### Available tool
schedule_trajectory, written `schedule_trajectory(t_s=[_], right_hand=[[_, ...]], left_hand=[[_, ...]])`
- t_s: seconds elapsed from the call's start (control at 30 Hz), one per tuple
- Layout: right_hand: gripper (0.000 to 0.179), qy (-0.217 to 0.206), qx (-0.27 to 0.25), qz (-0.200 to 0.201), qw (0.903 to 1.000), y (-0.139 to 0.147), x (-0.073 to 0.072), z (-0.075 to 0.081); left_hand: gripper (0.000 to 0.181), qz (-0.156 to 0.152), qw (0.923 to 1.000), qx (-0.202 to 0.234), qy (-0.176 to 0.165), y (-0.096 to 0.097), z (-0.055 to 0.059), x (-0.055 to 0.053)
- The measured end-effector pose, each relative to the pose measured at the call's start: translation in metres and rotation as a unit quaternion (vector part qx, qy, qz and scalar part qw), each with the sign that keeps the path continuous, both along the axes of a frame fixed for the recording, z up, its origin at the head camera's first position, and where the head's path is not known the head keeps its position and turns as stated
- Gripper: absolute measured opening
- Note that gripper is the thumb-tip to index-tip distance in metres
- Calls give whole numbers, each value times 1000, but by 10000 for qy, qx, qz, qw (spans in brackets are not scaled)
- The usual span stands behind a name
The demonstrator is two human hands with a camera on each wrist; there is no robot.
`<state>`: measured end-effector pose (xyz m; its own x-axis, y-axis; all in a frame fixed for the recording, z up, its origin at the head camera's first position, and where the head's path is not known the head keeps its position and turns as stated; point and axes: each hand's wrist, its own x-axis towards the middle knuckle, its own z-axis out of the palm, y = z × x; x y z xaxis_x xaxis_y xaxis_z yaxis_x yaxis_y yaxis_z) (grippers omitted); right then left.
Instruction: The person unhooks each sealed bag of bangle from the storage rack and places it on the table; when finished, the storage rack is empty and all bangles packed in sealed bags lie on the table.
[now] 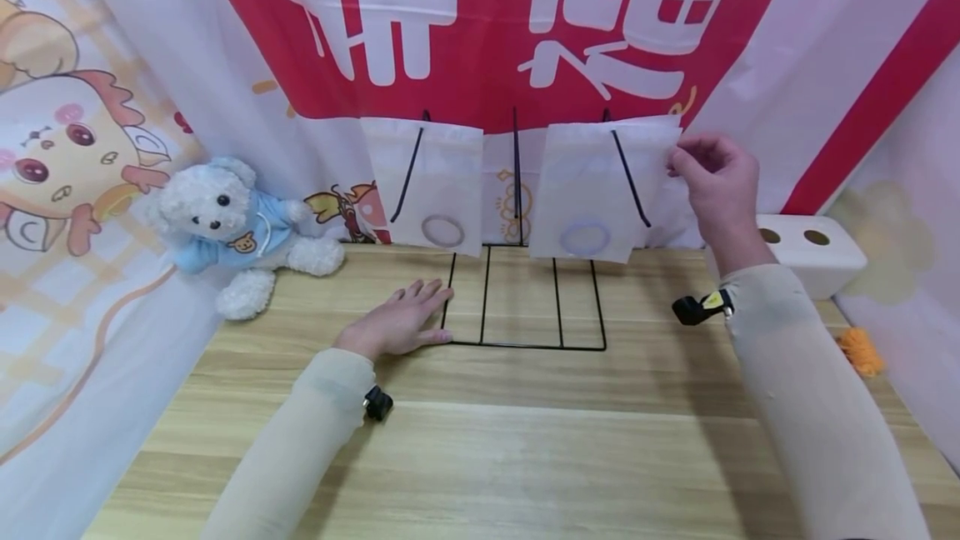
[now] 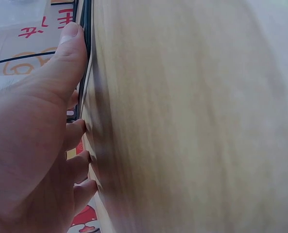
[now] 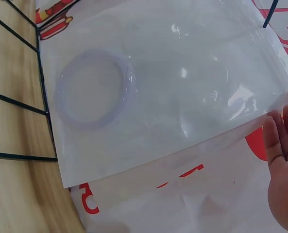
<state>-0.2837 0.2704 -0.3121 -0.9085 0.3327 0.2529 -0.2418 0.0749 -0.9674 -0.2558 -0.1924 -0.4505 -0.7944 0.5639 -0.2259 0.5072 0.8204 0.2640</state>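
Note:
Two clear-fronted white pouches hang from the prongs of a black wire rack (image 1: 543, 346). Inside the right pouch (image 1: 573, 182) lies a pale lilac bangle (image 3: 93, 90); the left pouch (image 1: 442, 173) contains a greyish ring (image 1: 442, 231). My right hand (image 1: 716, 177) pinches the upper right corner of the right pouch between thumb and fingers. Flat on the table, my left hand (image 1: 401, 319) has its fingers spread and rests at the left side of the rack's base. In the left wrist view its thumb (image 2: 71, 53) lies along the black wire.
A white teddy bear (image 1: 243, 227) in a blue hoodie sits at the back left. At the back right stands a white box (image 1: 817, 252) with round holes, and an orange yarn bundle (image 1: 861, 351) lies nearer. A printed red-and-white cloth (image 1: 480, 98) hangs behind the rack.

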Motion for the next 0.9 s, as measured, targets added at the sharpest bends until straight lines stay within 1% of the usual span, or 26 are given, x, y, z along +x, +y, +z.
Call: schedule_trajectory(t_s=[0.13,0.43,0.63,0.77,0.9], right_hand=[[50,28,-50,-5,10000,0,1,-1],[50,240,-327,-17,9992,-1,6,3],[54,155,-471,-24,9988,-3,10,7],[56,94,-413,-35,9991,-4,13,9],[52,133,-319,-44,9994,-4,15,10]], left_hand=[[84,11,10000,-21,2,-1,-2,-1],[83,24,10000,25,-21,-1,0,0],[83,25,10000,47,-29,1,2,0],[83,41,10000,44,-42,1,2,1],[83,26,10000,24,-14,1,1,0]])
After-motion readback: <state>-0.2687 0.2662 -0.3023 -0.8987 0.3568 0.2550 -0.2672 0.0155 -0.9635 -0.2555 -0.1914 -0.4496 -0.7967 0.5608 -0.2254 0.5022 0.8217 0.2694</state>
